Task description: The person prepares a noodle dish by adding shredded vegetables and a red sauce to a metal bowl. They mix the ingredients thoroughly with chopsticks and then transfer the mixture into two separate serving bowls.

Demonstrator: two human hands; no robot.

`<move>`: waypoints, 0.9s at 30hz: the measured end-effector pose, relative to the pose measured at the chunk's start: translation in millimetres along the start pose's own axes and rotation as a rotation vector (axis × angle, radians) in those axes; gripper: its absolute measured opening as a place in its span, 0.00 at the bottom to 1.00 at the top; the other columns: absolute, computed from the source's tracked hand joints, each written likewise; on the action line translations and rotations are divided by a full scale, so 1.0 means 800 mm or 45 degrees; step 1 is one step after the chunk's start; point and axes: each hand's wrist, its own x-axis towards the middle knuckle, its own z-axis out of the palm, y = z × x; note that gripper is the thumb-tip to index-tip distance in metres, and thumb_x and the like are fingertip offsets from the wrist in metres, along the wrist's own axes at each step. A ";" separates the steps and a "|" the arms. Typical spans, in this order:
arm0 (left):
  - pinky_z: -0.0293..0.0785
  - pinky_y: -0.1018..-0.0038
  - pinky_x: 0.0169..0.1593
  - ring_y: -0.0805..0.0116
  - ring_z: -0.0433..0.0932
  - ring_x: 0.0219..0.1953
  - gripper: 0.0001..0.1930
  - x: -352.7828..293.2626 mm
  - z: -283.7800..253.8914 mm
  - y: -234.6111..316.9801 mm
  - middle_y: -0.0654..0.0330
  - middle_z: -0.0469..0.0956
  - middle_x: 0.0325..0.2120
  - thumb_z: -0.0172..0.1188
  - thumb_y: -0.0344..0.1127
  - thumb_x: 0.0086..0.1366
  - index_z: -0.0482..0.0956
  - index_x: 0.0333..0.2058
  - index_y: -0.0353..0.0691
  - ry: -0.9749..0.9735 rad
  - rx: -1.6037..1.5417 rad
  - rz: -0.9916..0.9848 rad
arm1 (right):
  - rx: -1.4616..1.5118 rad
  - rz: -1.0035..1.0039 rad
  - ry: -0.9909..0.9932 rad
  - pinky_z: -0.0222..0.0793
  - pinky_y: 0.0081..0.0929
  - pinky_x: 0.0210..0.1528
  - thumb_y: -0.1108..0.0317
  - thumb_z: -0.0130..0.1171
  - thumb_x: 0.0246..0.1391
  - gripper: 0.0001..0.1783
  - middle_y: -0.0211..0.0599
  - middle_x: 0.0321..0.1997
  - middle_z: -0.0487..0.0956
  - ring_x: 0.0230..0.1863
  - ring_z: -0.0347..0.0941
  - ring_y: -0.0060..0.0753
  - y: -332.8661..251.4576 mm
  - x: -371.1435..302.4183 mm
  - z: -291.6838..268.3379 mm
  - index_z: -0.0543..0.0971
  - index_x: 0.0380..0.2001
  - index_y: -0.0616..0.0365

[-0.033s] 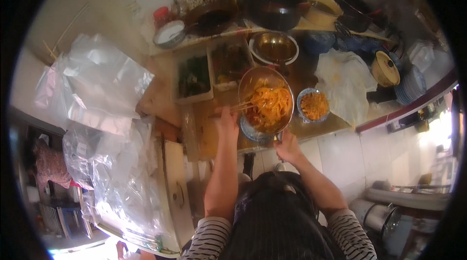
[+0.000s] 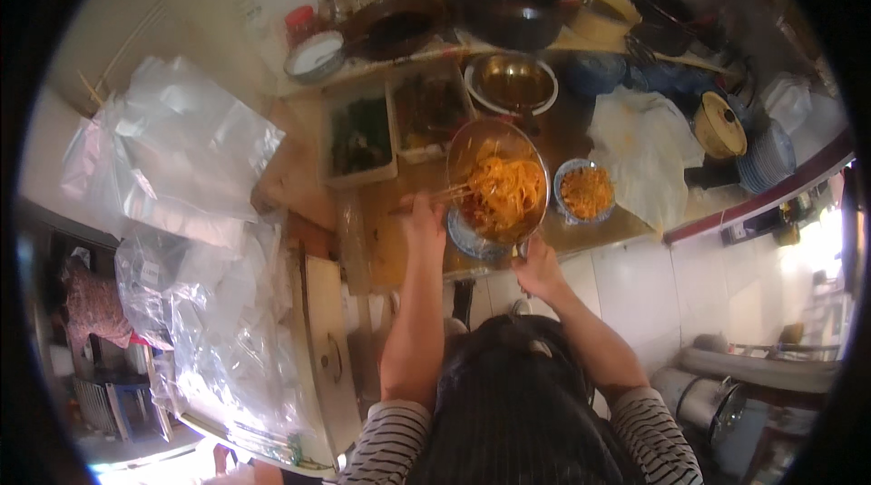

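Observation:
My left hand (image 2: 422, 222) is closed around a pair of wooden chopsticks (image 2: 451, 192), whose tips reach into a round metal pan (image 2: 464, 142). Wide, orange, sauce-coated noodles (image 2: 504, 190) lie in the pan. By its short handle, my right hand (image 2: 539, 269) grips this pan at the near edge and keeps it tilted. Partly hidden below the pan is a blue-and-white plate (image 2: 472, 244). Just to the right stands a patterned bowl (image 2: 562, 196) with a heap of orange food (image 2: 587, 192) in it.
Two rectangular tubs (image 2: 360, 178) of greens and sauced food stand at the back left. Behind the pan is a basin of brownish liquid (image 2: 515, 86). Dark woks (image 2: 508, 4) line the rear shelf. Plastic bags (image 2: 218, 313) hang at left; stacked plates (image 2: 767, 163) stand right.
The noodles in the pan have shifted slightly, and the chopsticks sit at a slightly different angle. Both hands keep their grips.

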 end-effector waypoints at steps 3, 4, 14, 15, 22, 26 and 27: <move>0.70 0.75 0.41 0.70 0.70 0.39 0.13 -0.003 -0.004 -0.013 0.63 0.67 0.38 0.55 0.26 0.58 0.65 0.41 0.45 0.078 -0.025 -0.013 | -0.215 -0.332 0.269 0.71 0.46 0.28 0.70 0.52 0.46 0.26 0.65 0.26 0.74 0.26 0.74 0.58 0.049 0.010 0.024 0.61 0.46 0.76; 0.70 0.75 0.40 0.70 0.70 0.39 0.13 -0.005 -0.009 -0.017 0.62 0.67 0.38 0.55 0.25 0.58 0.65 0.40 0.45 0.087 -0.011 0.014 | -0.318 -0.477 0.383 0.71 0.47 0.29 0.70 0.53 0.45 0.27 0.65 0.27 0.74 0.27 0.74 0.59 0.064 0.013 0.031 0.61 0.46 0.76; 0.63 0.80 0.20 0.74 0.67 0.19 0.06 -0.020 -0.024 -0.027 0.60 0.69 0.26 0.53 0.25 0.58 0.66 0.33 0.39 0.104 0.094 0.242 | -0.605 -0.264 0.377 0.69 0.50 0.33 0.73 0.48 0.47 0.21 0.60 0.27 0.75 0.30 0.73 0.61 0.047 0.008 0.032 0.62 0.45 0.72; 0.62 0.80 0.19 0.74 0.67 0.17 0.06 -0.022 -0.024 -0.026 0.60 0.69 0.24 0.53 0.25 0.58 0.66 0.33 0.39 0.098 0.086 0.265 | -0.608 -0.233 0.354 0.69 0.50 0.33 0.74 0.47 0.47 0.18 0.60 0.27 0.75 0.30 0.73 0.61 0.039 0.007 0.028 0.63 0.42 0.71; 0.63 0.80 0.18 0.74 0.67 0.15 0.05 -0.023 -0.029 -0.025 0.60 0.69 0.23 0.53 0.27 0.58 0.66 0.32 0.39 0.092 0.146 0.380 | -0.666 -0.238 0.380 0.69 0.50 0.33 0.75 0.46 0.45 0.11 0.59 0.25 0.76 0.29 0.74 0.60 0.032 0.014 0.017 0.63 0.35 0.66; 0.63 0.80 0.17 0.74 0.68 0.15 0.05 -0.033 -0.024 -0.020 0.61 0.69 0.21 0.54 0.28 0.58 0.67 0.30 0.39 0.027 0.273 0.538 | -0.637 -0.260 0.387 0.70 0.49 0.33 0.73 0.48 0.45 0.13 0.57 0.25 0.76 0.29 0.74 0.60 0.035 0.016 0.010 0.63 0.35 0.65; 0.63 0.81 0.17 0.75 0.68 0.15 0.05 -0.036 -0.023 -0.019 0.62 0.69 0.21 0.54 0.29 0.58 0.67 0.30 0.39 -0.003 0.302 0.590 | -0.635 -0.251 0.381 0.70 0.49 0.33 0.72 0.49 0.45 0.13 0.57 0.25 0.76 0.29 0.74 0.60 0.031 0.015 0.008 0.63 0.35 0.65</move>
